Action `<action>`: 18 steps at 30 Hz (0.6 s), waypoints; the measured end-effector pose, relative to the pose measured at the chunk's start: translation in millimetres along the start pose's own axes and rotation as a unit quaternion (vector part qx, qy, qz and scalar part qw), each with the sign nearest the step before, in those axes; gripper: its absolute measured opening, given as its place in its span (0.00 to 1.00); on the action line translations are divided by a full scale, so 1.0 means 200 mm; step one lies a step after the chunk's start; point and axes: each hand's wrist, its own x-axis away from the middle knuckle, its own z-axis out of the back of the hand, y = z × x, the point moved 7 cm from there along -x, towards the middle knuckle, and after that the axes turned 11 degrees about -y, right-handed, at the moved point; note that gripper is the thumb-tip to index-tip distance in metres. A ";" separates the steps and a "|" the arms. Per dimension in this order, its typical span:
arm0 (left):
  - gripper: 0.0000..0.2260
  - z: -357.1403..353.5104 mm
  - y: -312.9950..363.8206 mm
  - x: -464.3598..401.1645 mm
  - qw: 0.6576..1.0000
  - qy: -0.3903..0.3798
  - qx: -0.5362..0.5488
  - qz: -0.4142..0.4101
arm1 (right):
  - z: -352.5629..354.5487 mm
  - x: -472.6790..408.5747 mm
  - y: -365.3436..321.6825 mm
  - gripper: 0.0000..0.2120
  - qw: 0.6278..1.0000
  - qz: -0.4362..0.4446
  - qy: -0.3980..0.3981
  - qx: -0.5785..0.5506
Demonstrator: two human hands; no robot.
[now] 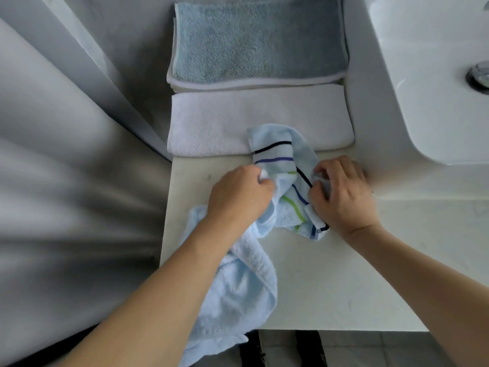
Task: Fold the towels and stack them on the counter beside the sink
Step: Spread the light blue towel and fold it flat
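On the surface (330, 282) beside the sink (436, 102): crumpled pale-blue striped towel (280, 165), gripped by left hand (238, 194) and right hand (341, 192), fingers curled; folded white towel (211, 123) and grey-blue towel (251, 41) behind.

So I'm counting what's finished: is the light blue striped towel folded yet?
Not folded. The striped towel lies bunched on the counter, both hands gripping it, one end hanging over the edge.

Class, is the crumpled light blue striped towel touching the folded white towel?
Touching: in the head view the light blue striped towel overlaps the folded white towel's near edge.
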 end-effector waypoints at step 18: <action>0.13 0.06 -0.37 0.10 0.987 0.162 0.006 0.015 | -0.01 -0.03 0.02 0.10 1.000 -0.023 0.007 0.011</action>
